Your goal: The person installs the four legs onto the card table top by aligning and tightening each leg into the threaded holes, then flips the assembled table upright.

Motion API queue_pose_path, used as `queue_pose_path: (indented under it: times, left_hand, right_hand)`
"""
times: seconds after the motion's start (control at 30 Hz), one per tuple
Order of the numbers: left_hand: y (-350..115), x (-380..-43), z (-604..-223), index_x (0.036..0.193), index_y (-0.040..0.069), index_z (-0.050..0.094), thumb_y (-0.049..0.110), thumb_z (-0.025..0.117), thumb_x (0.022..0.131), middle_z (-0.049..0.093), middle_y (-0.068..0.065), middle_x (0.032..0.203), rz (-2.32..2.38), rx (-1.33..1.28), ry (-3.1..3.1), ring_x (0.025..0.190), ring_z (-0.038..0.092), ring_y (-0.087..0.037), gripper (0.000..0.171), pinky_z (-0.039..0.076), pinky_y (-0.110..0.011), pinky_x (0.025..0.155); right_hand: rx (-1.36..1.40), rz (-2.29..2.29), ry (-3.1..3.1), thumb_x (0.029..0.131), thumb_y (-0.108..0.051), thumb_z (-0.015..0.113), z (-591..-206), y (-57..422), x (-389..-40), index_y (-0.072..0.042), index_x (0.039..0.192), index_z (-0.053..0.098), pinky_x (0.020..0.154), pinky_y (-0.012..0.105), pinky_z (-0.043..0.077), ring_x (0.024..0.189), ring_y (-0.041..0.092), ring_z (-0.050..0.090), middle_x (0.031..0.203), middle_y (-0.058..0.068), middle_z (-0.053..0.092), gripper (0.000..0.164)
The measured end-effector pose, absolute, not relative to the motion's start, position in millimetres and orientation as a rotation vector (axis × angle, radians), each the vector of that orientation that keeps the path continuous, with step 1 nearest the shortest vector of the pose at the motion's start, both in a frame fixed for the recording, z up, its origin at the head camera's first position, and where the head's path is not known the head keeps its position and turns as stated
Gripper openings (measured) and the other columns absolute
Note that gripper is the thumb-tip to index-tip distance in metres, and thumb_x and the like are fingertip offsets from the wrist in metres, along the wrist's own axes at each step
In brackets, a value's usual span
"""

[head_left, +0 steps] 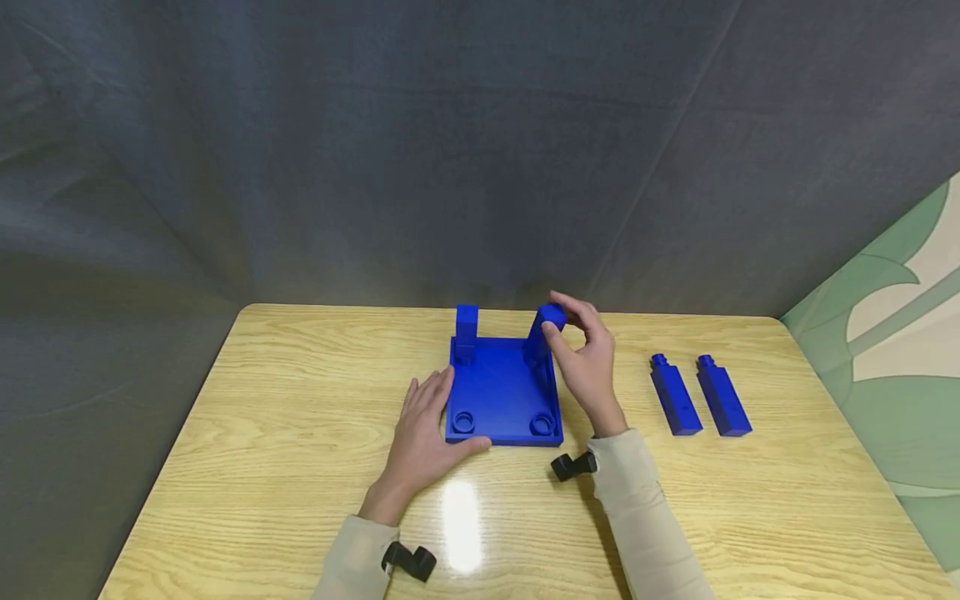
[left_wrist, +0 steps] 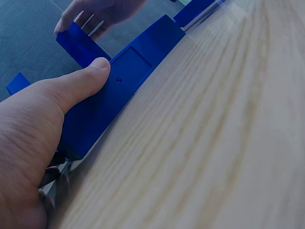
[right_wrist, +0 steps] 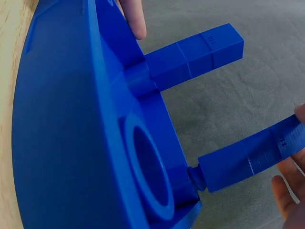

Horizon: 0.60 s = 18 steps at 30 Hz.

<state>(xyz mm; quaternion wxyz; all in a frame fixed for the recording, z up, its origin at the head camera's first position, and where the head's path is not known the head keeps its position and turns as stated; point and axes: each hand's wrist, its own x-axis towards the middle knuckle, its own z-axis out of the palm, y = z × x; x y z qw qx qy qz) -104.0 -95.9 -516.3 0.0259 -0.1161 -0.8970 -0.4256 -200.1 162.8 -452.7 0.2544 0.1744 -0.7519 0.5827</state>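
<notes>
A square blue base with raised edges lies on the table, with round sockets at its corners. My left hand rests against its near left corner, thumb on the front wall and straight index finger along the left side. At the far right corner, my right hand pinches the upper end of a square blue leg between thumb and fingers. That leg leans slightly, and part of its ridged neck shows at the socket. Another blue leg stands upright in the far left corner. Both near sockets hold nothing.
Two more blue legs lie side by side on the wooden table, right of the base, their ridged necks pointing away. A dark grey curtain hangs behind the far table edge. Patterned green fabric is at the right.
</notes>
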Motion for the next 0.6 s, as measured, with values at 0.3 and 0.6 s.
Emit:
queue_pose_path:
  times: [0.3, 0.6]
  left_hand:
    - [-95.2, -104.3, -516.5, 0.177, 0.011, 0.027, 0.064, 0.090, 0.082, 0.034, -0.020, 0.179, -1.320, -0.353, -2.780, 0.169, 0.022, -0.042, 0.126, 0.006, -0.058, 0.140]
    - [-94.8, -103.2, -516.5, 0.178, 0.013, 0.026, 0.062, 0.091, 0.082, 0.032, -0.018, 0.180, -1.320, -0.322, -2.803, 0.170, 0.018, -0.041, 0.126, 0.006, -0.059, 0.140]
  right_hand:
    - [0.398, 1.401, -2.071, 0.094, 0.001, 0.087, -450.9, 160.9, -199.8, 0.001, 0.133, 0.077, 0.096, 0.035, 0.057, 0.104, 0.027, 0.064, 0.112, 0.022, 0.072, 0.041]
    - [0.572, 1.841, -1.974, 0.111, 0.004, 0.054, -449.7, 173.4, -201.1, 0.003, 0.161, 0.052, 0.111, 0.031, 0.049, 0.138, 0.026, 0.060, 0.148, 0.023, 0.065, 0.050]
